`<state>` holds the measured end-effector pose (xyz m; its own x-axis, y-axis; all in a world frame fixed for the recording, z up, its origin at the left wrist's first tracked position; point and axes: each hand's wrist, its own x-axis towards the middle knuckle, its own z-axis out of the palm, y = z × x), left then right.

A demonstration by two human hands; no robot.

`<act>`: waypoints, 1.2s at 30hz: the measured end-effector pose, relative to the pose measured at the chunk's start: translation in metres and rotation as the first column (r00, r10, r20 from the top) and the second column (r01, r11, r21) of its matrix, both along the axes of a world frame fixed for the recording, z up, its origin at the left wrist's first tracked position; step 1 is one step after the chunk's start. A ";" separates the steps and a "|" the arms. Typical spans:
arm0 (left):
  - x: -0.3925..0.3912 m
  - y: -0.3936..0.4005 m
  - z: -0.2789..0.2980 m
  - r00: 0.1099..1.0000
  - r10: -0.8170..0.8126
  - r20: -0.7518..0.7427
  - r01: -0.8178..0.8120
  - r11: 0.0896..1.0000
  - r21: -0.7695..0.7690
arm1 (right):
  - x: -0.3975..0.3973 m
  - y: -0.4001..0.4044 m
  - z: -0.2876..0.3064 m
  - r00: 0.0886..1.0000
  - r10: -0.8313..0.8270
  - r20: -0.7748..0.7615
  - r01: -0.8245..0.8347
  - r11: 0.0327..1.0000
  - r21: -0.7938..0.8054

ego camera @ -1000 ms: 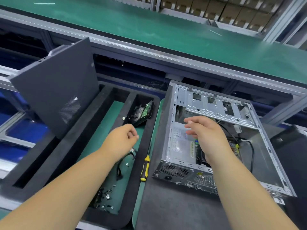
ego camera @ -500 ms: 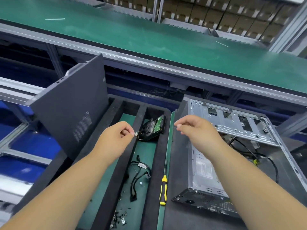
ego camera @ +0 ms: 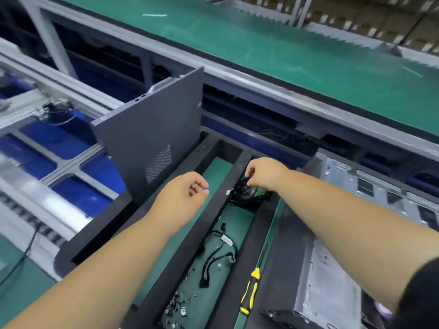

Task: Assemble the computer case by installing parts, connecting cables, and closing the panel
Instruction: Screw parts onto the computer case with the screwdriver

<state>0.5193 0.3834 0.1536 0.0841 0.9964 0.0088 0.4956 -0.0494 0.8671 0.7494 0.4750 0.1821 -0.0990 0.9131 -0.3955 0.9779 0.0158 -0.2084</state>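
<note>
Lying nearest in the black foam tray (ego camera: pixel 240 167), a scatter of small screws (ego camera: pixel 177 307) is seen at the near end of the narrow compartment, with a bundle of black cables (ego camera: pixel 217 255) just beyond it. A yellow-handled screwdriver (ego camera: pixel 249 293) is laid between the tray and the open computer case (ego camera: pixel 332 281), which rests on its side at the right. Farther along, the left hand (ego camera: pixel 183 198) is held above the wider compartment with fingers loosely curled and nothing gripped. Beyond it, the right hand (ego camera: pixel 263 173) is lowered onto the bagged hard drive (ego camera: pixel 249 194) at the compartment's far end; whether the drive is actually gripped cannot be told. The grey side panel (ego camera: pixel 152 143) is propped upright at the tray's left edge, before the green conveyor (ego camera: pixel 285 51)
</note>
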 end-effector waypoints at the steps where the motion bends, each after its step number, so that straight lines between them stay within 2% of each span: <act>1: -0.002 0.000 -0.003 1.000 0.014 0.000 -0.014 1.000 -0.009 | -0.002 0.008 -0.007 0.996 0.068 0.062 -0.066 0.997 -0.034; 3: -0.004 0.000 -0.009 0.999 0.043 0.024 -0.042 0.999 -0.022 | -0.005 0.021 -0.021 0.954 0.230 0.190 -0.204 0.968 -0.147; 5: -0.006 0.000 -0.014 0.997 0.069 0.031 -0.068 0.997 -0.032 | -0.008 0.030 -0.035 0.869 0.384 0.314 -0.299 0.910 -0.287; 8: -0.009 0.000 -0.022 0.996 0.089 0.019 -0.088 0.995 -0.044 | -0.009 0.039 -0.051 0.764 0.484 0.426 -0.323 0.859 -0.398; 19: -0.012 -0.006 -0.027 0.996 0.078 0.047 -0.074 0.994 -0.077 | -0.006 0.035 -0.065 0.763 0.453 0.462 -0.389 0.891 -0.232; 24: -0.019 -0.010 -0.022 0.993 0.079 0.087 -0.073 0.996 -0.059 | -0.012 0.032 -0.039 0.727 0.482 0.489 -0.431 0.875 -0.223; 27: -0.021 -0.011 -0.022 0.993 0.075 0.087 -0.068 0.995 -0.076 | -0.005 0.027 -0.013 0.745 0.442 0.500 -0.434 0.890 -0.140; 30: -0.019 -0.011 -0.021 0.993 0.060 0.102 -0.050 0.994 -0.096 | 0.006 0.014 0.015 0.831 0.319 0.456 -0.352 0.936 -0.014; 33: -0.014 -0.011 -0.016 0.990 0.028 0.135 -0.010 0.992 -0.126 | 0.015 -0.006 0.044 0.943 0.169 0.288 -0.202 0.975 0.090; 36: -0.008 -0.013 -0.007 0.981 -0.013 0.193 0.045 0.985 -0.165 | 0.023 -0.033 0.068 0.997 0.044 0.061 -0.056 0.978 0.201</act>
